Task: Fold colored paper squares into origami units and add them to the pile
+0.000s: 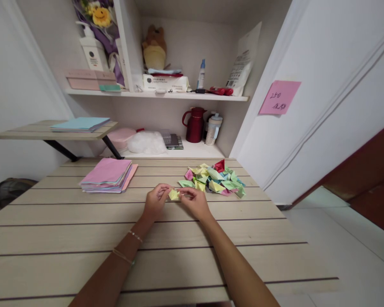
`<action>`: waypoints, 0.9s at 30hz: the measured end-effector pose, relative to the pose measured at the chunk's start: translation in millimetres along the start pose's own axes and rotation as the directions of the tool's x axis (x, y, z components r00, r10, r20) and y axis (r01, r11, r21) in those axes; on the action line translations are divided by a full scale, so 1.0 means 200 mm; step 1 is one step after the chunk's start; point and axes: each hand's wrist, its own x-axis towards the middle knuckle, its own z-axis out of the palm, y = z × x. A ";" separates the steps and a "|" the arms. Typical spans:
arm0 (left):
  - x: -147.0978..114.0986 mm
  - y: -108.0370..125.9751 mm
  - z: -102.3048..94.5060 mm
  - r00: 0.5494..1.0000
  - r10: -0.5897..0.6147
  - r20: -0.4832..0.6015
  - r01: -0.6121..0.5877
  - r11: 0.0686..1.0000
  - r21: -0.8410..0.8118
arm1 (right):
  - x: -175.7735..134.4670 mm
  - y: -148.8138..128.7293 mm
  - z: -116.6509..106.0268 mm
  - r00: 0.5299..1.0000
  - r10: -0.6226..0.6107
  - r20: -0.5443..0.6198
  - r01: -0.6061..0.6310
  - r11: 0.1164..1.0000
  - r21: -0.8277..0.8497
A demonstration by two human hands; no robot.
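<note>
A small piece of folded yellow paper [174,195] is held between my two hands over the middle of the table. My left hand [156,198] pinches its left side, and my right hand [194,202] pinches its right side. The fingers cover its edges, so its full shape is hidden. Just beyond my right hand lies a heap of folded paper boats [216,175] in yellow, green, red, pink and blue. To the left of my hands sits a stack of coloured paper sheets [107,175], pink on top.
A small raised shelf [28,130] at the left bears blue sheets [81,123]. At the back, a cubby holds a red jug [195,124], a pale bottle [213,128] and a white plastic bag [147,142]. A pink note [279,97] is stuck on the right wall.
</note>
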 end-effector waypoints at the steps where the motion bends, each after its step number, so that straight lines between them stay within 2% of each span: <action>1: 0.00 0.00 0.00 1.000 0.002 0.012 -0.002 1.000 0.014 | 0.00 0.00 0.00 1.000 -0.021 0.005 0.021 0.999 -0.029; 4: -0.01 0.00 0.00 0.998 0.013 0.056 -0.017 0.997 0.077 | 0.00 -0.02 -0.01 0.997 -0.082 0.014 0.082 0.992 -0.091; 8: -0.02 0.00 0.00 0.996 0.041 0.075 -0.050 0.991 0.123 | 0.00 -0.02 -0.02 0.995 -0.103 0.009 0.104 0.990 -0.093; 12: -0.02 0.02 0.00 0.992 0.083 0.097 -0.103 0.971 0.217 | 0.01 0.01 -0.02 0.997 -0.070 0.017 0.072 0.992 -0.109; 17: -0.02 0.04 -0.01 0.977 0.115 0.181 -0.171 0.928 0.331 | 0.01 0.02 -0.02 0.999 -0.019 0.042 0.023 0.995 -0.092; 21: -0.03 0.04 -0.01 0.973 0.111 0.203 -0.172 0.935 0.312 | 0.01 0.02 -0.03 0.994 -0.094 0.050 0.103 0.972 -0.210; 27: -0.03 0.02 0.00 0.985 0.066 0.162 -0.101 0.971 0.217 | 0.00 0.01 -0.04 0.975 -0.203 0.087 0.221 0.906 -0.362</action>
